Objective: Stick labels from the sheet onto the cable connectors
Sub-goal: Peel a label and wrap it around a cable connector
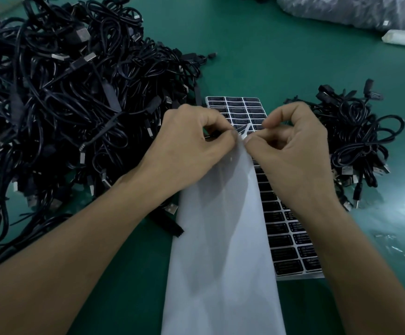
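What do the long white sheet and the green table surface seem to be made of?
Long white sheet: probably thin paper or release liner, matte; it bends in soft creases. Green table surface: likely rubber or vinyl mat, smooth; pale glare at right.

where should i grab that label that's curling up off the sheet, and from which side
Pinch the label by its lifted tip: it curls up off the label sheet while the rest seems flat. Come from above with the right hand, whose fingertips look nearest. Right now it and the left hand both pinch the top edge of the white sheet.
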